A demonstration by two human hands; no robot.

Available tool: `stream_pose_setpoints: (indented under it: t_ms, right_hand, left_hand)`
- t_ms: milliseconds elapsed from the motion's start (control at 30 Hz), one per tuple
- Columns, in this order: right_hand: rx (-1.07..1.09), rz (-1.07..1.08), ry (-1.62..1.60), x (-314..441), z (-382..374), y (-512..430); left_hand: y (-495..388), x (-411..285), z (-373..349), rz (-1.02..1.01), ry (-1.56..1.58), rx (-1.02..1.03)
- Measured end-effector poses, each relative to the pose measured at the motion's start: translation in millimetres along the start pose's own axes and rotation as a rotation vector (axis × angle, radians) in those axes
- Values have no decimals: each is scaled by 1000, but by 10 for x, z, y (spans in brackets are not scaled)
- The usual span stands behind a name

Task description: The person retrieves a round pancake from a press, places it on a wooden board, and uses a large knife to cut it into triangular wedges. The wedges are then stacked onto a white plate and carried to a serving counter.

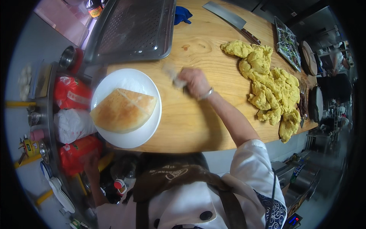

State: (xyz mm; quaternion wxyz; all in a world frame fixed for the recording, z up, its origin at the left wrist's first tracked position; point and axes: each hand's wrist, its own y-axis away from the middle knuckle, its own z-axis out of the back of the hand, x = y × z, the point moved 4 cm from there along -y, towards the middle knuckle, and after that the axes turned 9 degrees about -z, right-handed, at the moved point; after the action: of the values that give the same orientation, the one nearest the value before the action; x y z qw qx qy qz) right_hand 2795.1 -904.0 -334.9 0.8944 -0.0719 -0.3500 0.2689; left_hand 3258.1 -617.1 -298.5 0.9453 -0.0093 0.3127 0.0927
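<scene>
My right hand (196, 83) is over the middle of the wooden worktop (183, 126). Its fingers are closed on a small whitish thing (179, 81), too blurred to name, perhaps a cloth. To its left stands a white plate (128, 141) with flat, browned bread (121, 113) on it, marked by cut lines. A long, lumpy mass of yellow dough (271, 83) lies on the right of the worktop. My left hand (91, 161) is low at the left, dim, beside or against a red plastic bag (75, 156). Its fingers are hard to make out.
A perforated metal tray (131, 28) lies at the back left, beside a blue cloth (182, 15). A cleaver (226, 15) rests at the back, its wooden handle near the dough. A plastic-wrapped tray of greens (287, 43) is at the far right edge. White (74, 124) and red bags line the left.
</scene>
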Motion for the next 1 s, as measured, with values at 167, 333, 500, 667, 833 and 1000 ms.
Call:
stream_pose_setpoints:
  t_ms: [167,333,500,667,833,1000]
  right_hand:
    - [502,167,-220,836,461,1736]
    - [506,-555,71,359,1405,2311]
    - [-224,-402,245,-44,1605,969]
    - [-145,-367,223,-488,1081,1604]
    - [808,-608,170,632,1380,3269]
    - [-2,-963,-184,581,1857,2720]
  left_hand:
    - [42,88,-19,92,99,43]
    - [173,903,-237,-11,27,143]
    - [99,1115,-288,159,82,231]
    - [181,1187,-359,-53,79,156]
    - [496,1558,-300,94,-47,339]
    - [80,1774,-612,184,105,-20]
